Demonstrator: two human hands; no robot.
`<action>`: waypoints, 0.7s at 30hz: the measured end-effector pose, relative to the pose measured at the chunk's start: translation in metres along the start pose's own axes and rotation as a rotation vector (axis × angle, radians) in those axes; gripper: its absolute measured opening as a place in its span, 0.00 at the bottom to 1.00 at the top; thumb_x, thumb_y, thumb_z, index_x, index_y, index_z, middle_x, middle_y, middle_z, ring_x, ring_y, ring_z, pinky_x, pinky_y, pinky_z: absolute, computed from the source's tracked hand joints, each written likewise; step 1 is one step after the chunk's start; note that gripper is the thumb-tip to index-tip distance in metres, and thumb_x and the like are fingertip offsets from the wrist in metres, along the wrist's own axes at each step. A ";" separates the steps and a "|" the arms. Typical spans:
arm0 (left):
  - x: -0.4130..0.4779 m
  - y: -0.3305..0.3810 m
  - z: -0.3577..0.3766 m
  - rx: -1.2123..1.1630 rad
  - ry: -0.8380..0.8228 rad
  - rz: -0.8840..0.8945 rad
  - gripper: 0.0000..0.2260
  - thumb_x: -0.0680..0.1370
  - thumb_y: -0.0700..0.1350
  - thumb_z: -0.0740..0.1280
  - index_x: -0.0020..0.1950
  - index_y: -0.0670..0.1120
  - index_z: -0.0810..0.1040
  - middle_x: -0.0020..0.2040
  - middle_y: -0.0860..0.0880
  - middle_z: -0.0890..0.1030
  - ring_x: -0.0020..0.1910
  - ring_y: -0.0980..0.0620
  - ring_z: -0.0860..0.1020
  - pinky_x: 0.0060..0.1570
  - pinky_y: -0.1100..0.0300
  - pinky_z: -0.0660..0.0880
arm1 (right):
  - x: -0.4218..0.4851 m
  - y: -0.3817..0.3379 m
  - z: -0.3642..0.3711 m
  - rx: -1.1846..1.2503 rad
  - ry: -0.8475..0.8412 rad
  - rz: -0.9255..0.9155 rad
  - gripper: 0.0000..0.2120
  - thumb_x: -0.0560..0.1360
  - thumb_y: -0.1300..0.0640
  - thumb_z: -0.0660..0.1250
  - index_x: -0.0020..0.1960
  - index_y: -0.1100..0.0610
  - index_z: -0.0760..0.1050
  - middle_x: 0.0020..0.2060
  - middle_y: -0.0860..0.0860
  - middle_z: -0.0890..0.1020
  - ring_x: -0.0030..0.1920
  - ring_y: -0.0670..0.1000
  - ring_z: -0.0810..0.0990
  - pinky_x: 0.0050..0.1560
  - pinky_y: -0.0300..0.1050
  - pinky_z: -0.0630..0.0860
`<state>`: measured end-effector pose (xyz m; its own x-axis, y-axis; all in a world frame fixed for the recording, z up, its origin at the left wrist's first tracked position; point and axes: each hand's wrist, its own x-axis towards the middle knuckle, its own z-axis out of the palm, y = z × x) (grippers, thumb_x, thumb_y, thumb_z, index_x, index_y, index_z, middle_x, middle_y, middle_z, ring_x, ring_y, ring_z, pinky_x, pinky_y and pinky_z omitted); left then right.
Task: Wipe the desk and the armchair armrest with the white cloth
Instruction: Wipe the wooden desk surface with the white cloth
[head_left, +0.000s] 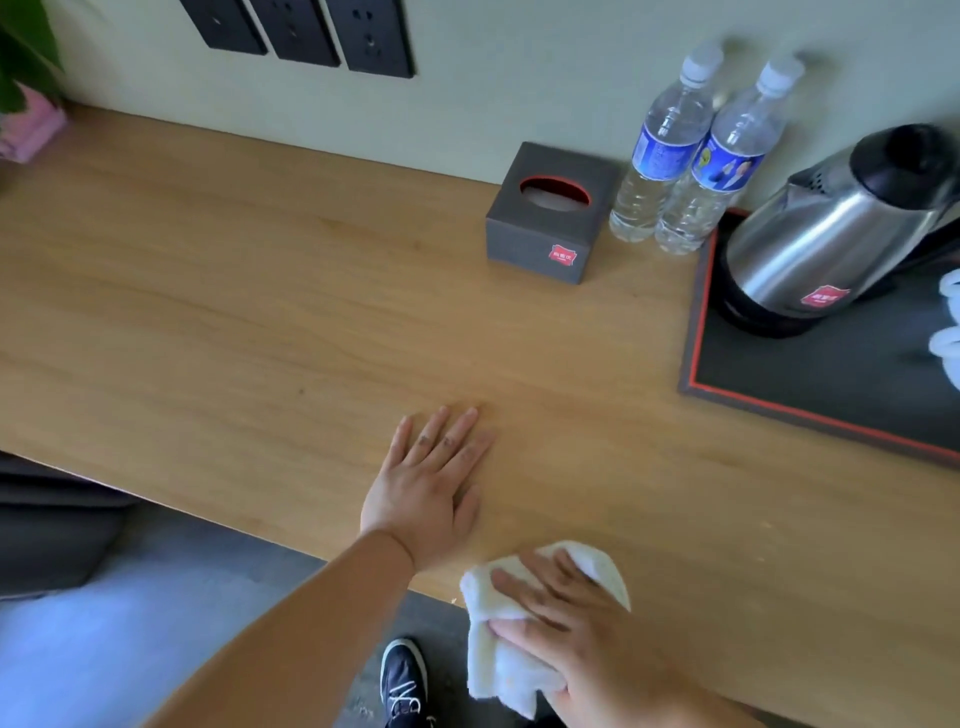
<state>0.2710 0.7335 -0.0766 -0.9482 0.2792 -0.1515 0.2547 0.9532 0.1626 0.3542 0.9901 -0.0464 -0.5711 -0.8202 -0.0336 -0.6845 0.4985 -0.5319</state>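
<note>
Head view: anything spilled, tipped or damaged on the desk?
Nothing stands out. The tissue box, both water bottles and the kettle on its tray stand upright on the desk, no spill visible. Only the white cloth under the right hand overhangs the front edge, normal for wiping.

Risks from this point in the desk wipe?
1. The white cloth under the right hand partly overhangs the desk front edge; it might slip off.
2. Two upright water bottles stand close together by the tissue box; a wide sweep may topple them.
3. The tray rim could catch the cloth near the kettle.
</note>
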 end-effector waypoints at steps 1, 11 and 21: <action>0.000 0.000 0.000 -0.005 0.003 0.001 0.28 0.82 0.56 0.56 0.83 0.57 0.58 0.85 0.54 0.55 0.84 0.47 0.52 0.80 0.39 0.49 | -0.002 -0.005 -0.002 0.035 0.022 -0.016 0.23 0.72 0.60 0.67 0.65 0.49 0.82 0.73 0.49 0.77 0.72 0.53 0.75 0.72 0.54 0.71; 0.002 -0.011 -0.005 -0.159 -0.021 0.050 0.29 0.79 0.60 0.55 0.81 0.60 0.62 0.83 0.60 0.52 0.83 0.54 0.49 0.81 0.54 0.40 | 0.086 0.008 -0.018 0.010 0.082 0.439 0.30 0.79 0.61 0.66 0.78 0.44 0.69 0.83 0.49 0.60 0.84 0.59 0.52 0.81 0.63 0.46; -0.004 0.008 -0.021 -0.259 -0.030 0.023 0.21 0.87 0.52 0.55 0.81 0.54 0.66 0.84 0.51 0.58 0.84 0.49 0.52 0.81 0.50 0.45 | -0.039 -0.050 -0.027 0.212 -0.065 0.369 0.19 0.72 0.63 0.59 0.53 0.49 0.84 0.56 0.43 0.85 0.63 0.43 0.76 0.73 0.48 0.63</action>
<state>0.2732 0.7378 -0.0544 -0.9357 0.3075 -0.1732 0.2155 0.8864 0.4098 0.3986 1.0052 0.0044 -0.7256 -0.6173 -0.3042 -0.3276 0.6986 -0.6361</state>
